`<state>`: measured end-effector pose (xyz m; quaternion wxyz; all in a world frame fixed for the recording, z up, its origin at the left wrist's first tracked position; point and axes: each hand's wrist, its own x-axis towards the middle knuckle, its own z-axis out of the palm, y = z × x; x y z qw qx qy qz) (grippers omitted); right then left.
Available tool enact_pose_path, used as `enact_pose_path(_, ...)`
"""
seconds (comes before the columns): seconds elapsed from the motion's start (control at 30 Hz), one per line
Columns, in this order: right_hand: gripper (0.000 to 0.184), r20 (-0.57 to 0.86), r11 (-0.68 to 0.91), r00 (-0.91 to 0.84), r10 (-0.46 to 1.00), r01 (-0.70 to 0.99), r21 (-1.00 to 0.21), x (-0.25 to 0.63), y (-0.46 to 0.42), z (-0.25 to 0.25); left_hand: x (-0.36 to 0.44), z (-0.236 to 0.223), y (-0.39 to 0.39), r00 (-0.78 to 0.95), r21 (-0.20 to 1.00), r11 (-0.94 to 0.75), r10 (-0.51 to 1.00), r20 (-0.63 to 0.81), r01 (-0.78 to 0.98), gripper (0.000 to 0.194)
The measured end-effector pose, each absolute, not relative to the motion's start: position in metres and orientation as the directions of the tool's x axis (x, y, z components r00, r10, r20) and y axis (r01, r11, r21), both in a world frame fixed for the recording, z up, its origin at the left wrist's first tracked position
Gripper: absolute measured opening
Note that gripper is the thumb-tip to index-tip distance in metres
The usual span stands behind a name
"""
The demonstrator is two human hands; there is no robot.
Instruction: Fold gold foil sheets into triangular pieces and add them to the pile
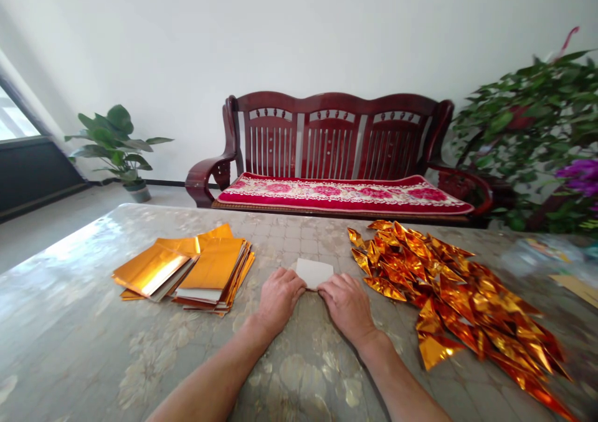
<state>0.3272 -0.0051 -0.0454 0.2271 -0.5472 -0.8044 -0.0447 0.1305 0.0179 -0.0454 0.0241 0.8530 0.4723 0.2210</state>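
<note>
One paper [315, 272], long axis seemingly crosswise

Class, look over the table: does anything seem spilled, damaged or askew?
The gold sheets at left look askew, their edges fanned rather than squared. I see nothing plainly spilled or damaged.

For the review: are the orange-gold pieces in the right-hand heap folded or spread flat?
Folded: the heap shows creased, pointed shapes, unlike the flatter sheets stacked loosely on the left.
</note>
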Motion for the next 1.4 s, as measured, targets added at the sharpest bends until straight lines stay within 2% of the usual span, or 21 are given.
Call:
enact_pose_path(0.17, 0.022, 0.381, 0.350, -0.254, 0.889, 0.913, -0.209, 0.328, -0.002, -0.046, 0.131, -0.045, 0.021, 0.397, 0.311, -0.491, 0.860, 0.319, 0.814, 0.025)
enact_pose_path(0.4, 0.019, 0.344, 0.257, -0.170, 0.923, 0.940, -0.223, 0.329, 0.005, -0.050, 0.132, -0.044, 0.027, 0.283, 0.337, -0.345, 0.933, 0.220, 0.876, 0.025)
enact_pose_path(0.67, 0.016, 0.329, 0.214, -0.146, 0.933, 0.959, -0.183, 0.329, 0.008, -0.048, 0.136, -0.042, 0.031, 0.234, 0.265, -0.275, 0.956, 0.177, 0.924, 0.028)
enact_pose_path(1.4, 0.010, 0.331, 0.232, -0.164, 0.929, 0.956, -0.177, 0.330, 0.013, -0.047, 0.142, -0.035, 0.029, 0.235, 0.100, -0.252, 0.960, 0.154, 0.963, 0.034)
